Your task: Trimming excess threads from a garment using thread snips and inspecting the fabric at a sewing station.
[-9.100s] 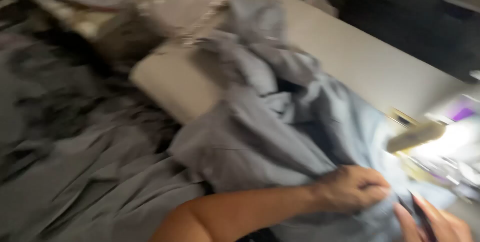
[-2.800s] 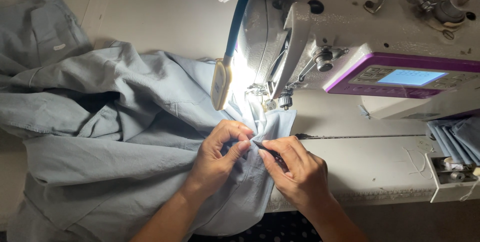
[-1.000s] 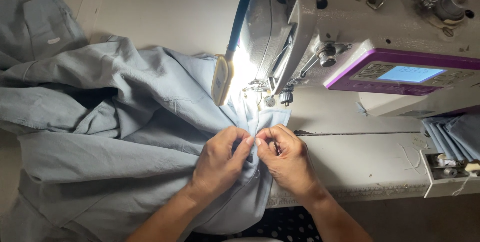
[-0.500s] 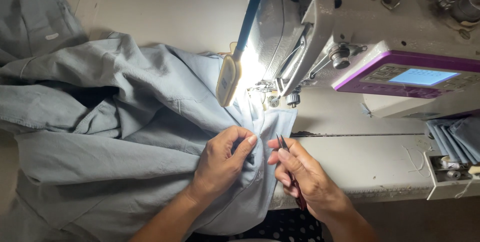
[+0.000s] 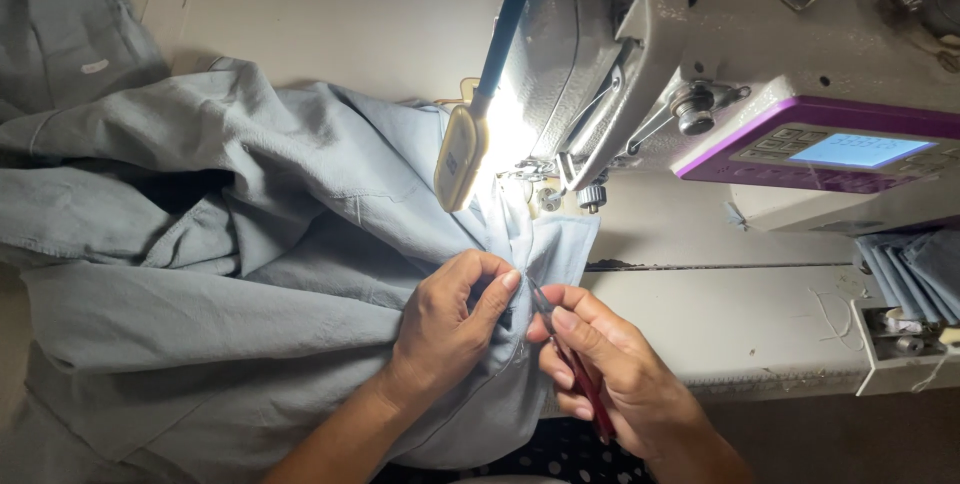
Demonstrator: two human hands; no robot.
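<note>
A light blue-grey garment (image 5: 250, 274) is spread over the left of the sewing table and bunches up under the needle area. My left hand (image 5: 450, 329) pinches a fold of the garment near its edge, fingers closed on the cloth. My right hand (image 5: 610, 374) holds a thin red-handled tool (image 5: 570, 369), its tip pointing up at the fold right beside my left fingertips. Both hands sit just in front of the sewing machine (image 5: 700, 74).
A bright lamp on a blue gooseneck (image 5: 465, 149) shines on the needle area. The machine's purple control panel (image 5: 830, 149) is at the right. Folded blue cloth pieces (image 5: 915, 269) and a small tray (image 5: 905, 339) lie at the table's right edge.
My right hand has drawn slightly back and right from my left, with the red tool now plainly visible pointing at the fold. The left hand keeps its pinch on the cloth.
</note>
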